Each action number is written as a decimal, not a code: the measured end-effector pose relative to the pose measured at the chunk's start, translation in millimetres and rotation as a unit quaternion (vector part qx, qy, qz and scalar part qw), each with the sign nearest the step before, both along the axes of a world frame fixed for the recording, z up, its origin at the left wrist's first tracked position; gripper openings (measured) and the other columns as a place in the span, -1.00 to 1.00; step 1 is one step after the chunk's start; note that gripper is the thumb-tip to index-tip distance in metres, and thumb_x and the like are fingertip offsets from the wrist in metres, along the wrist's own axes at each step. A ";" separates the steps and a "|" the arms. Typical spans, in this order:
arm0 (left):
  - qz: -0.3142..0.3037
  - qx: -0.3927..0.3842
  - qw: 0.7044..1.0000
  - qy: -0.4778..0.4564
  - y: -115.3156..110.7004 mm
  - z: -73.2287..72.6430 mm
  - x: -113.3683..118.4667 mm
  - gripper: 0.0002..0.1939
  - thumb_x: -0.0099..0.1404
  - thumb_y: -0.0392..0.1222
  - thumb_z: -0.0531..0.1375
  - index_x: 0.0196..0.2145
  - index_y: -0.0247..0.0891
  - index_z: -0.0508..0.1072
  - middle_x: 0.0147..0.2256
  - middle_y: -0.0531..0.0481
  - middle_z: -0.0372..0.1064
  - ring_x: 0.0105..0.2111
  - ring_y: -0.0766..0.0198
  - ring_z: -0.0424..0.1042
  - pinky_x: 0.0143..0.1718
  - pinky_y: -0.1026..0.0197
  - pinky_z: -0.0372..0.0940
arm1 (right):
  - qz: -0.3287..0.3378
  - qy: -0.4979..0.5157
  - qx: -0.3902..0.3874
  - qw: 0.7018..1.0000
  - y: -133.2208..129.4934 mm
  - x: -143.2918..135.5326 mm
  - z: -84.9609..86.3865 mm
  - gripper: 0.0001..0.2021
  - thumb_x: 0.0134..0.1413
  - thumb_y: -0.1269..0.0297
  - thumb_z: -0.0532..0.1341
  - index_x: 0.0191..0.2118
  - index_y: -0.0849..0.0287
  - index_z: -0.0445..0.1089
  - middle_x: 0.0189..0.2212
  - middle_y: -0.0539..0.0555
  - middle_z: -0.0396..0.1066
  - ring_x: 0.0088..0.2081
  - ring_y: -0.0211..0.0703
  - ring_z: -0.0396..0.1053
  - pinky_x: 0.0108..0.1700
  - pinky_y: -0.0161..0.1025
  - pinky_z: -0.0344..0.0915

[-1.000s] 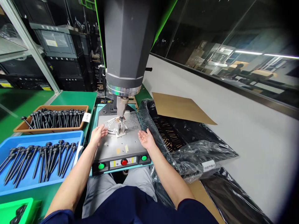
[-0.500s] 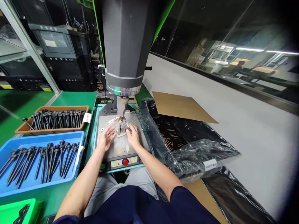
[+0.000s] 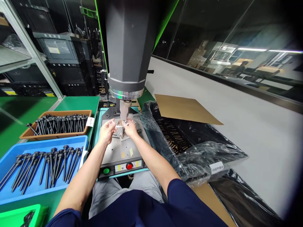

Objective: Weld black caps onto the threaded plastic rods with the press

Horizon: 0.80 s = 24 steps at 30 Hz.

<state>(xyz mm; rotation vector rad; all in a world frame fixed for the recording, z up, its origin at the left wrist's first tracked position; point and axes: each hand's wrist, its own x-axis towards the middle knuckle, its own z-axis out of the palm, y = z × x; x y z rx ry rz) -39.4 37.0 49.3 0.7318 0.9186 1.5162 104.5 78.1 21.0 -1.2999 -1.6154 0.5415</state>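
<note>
Under the welding horn of a tall grey press, both my hands are at the small metal fixture on the grey base plate. Pinched fingers of my left hand hold the left end of a crumpled clear plastic film. My right hand is closed on the film's other side, just below the horn tip. Its fingertips are partly hidden, and any small part inside the film cannot be made out.
To the left, a brown tray and a blue tray hold black bolt-like parts. A green bin stands nearer. A red button and a green button front the base. Plastic sheeting and cardboard lie right.
Both hands, open beside the fixture before, have moved inward and up and closed on the film. The film has lifted and bunched between them; the view has shifted slightly.
</note>
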 end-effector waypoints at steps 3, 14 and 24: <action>0.006 -0.001 1.000 0.001 1.7 -0.9 -0.7 -0.41 -0.11 -0.18 0.45 -0.09 -0.36 0.45 -0.47 0.09 0.37 -0.57 0.45 0.38 -0.59 0.42 0.23 | -0.010 0.019 0.023 1.000 -1.4 -0.2 7.8 -0.80 0.12 0.33 0.19 -0.14 0.16 0.45 -0.01 0.19 0.42 0.08 -0.01 0.33 0.14 -0.11 0.24; 0.013 -0.028 0.999 0.039 -6.3 -25.5 -6.3 -0.38 -0.08 -0.18 0.40 -0.04 -0.36 0.41 -0.51 0.12 0.35 -0.58 0.43 0.36 -0.56 0.38 0.22 | -0.014 0.156 -0.059 0.986 -98.5 20.2 -21.9 -0.77 -0.06 0.21 0.32 -0.24 0.12 0.40 -0.31 0.05 0.46 -0.33 -0.14 0.41 -0.23 -0.19 0.38; 0.065 -0.124 0.977 0.158 -18.7 -45.2 -14.6 -0.61 0.07 0.03 0.31 -0.26 -0.32 0.44 -0.36 -0.04 0.42 -0.43 0.33 0.44 -0.43 0.30 0.28 | 0.068 0.116 0.100 0.986 -126.0 33.2 5.7 -0.74 -0.06 0.22 0.41 -0.23 0.09 0.40 -0.28 0.02 0.48 -0.35 -0.19 0.37 -0.23 -0.22 0.35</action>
